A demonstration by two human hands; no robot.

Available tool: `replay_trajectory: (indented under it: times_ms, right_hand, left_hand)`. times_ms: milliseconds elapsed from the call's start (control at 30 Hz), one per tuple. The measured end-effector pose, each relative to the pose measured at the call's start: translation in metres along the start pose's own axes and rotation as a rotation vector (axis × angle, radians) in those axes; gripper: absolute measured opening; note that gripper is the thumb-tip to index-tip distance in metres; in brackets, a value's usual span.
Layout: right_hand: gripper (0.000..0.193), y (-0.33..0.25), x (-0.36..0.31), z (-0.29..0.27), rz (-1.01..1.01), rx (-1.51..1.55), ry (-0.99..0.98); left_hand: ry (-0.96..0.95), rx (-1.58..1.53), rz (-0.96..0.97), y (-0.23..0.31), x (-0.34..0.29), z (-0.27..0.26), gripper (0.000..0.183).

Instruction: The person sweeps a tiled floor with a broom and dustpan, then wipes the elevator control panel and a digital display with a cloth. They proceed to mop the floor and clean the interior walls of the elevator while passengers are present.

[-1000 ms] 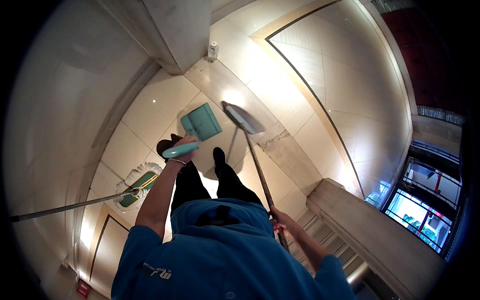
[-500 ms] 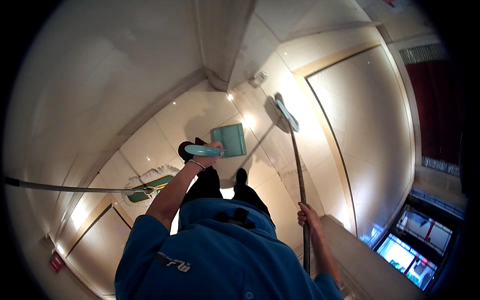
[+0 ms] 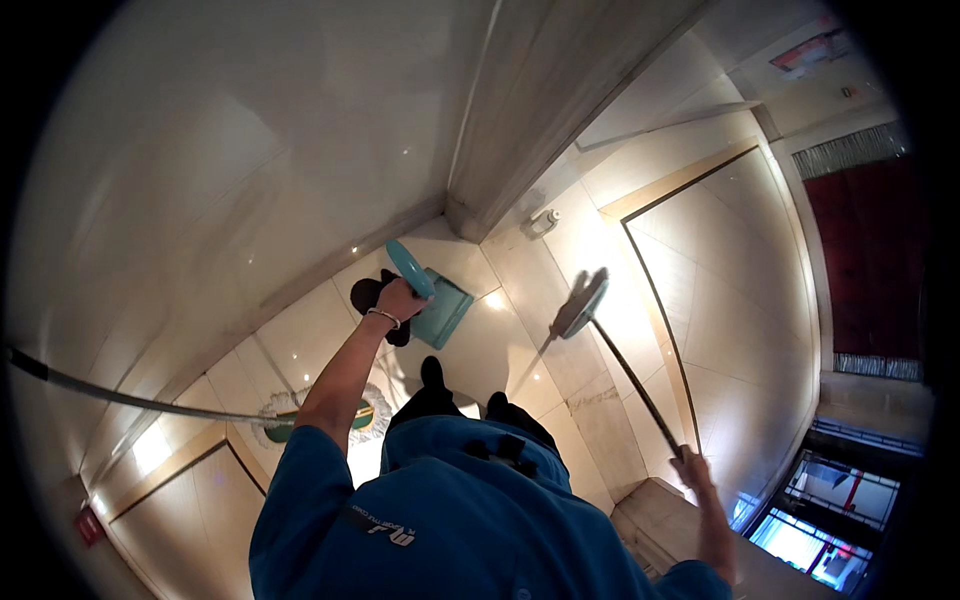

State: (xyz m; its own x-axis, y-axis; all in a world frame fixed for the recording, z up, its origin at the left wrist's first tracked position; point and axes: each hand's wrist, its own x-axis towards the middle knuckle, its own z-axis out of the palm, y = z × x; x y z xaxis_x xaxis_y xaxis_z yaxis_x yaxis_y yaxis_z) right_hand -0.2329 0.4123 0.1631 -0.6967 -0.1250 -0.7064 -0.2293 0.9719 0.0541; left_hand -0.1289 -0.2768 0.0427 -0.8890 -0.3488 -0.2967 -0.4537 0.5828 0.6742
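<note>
My left hand [image 3: 403, 299] grips a teal dustpan [image 3: 447, 312] by its rounded handle, over the pale tiled floor ahead of me. Beside that hand lie dark, rounded things [image 3: 365, 294], partly covered by it; their kind cannot be told. Out to the right, my right hand [image 3: 694, 470] is closed around the dark pole of a broom [image 3: 640, 385]. The broom's pale blue-grey head [image 3: 584, 308] points away from me, its shadow falling next to it.
A fringed mop [image 3: 372, 415] with a green and yellow head is on the left, partly behind my left arm, its pole [image 3: 150, 401] reaching the left edge. Ahead, a wall corner [image 3: 468, 215] juts out. A small white fixture [image 3: 543, 223] sits beyond the broom head.
The dustpan has tilted and shifted with my left hand toward the far wall. My right hand has swung outward, slanting the broom, whose head has come nearer. The view has turned slightly.
</note>
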Motion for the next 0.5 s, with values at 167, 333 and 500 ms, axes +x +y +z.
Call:
replay_trajectory:
  times_ms: [167,333,500]
  right_hand:
    - [0.034,-0.077,0.004,-0.138,-0.051,-0.490,0.201]
    - [0.009,-0.162,0.047,-0.201,-0.310,-0.692,0.342]
    - [0.013,-0.321,0.086,-0.233,-0.528,-0.933,0.399]
  left_hand:
    - [0.088,0.069,-0.093,-0.031,0.029,-0.022,0.040]
    - [0.072,0.031,-0.020,-0.033,0.050,-0.043,0.032]
    - [0.184,0.048,-0.063,-0.076,0.077,-0.033,0.031]
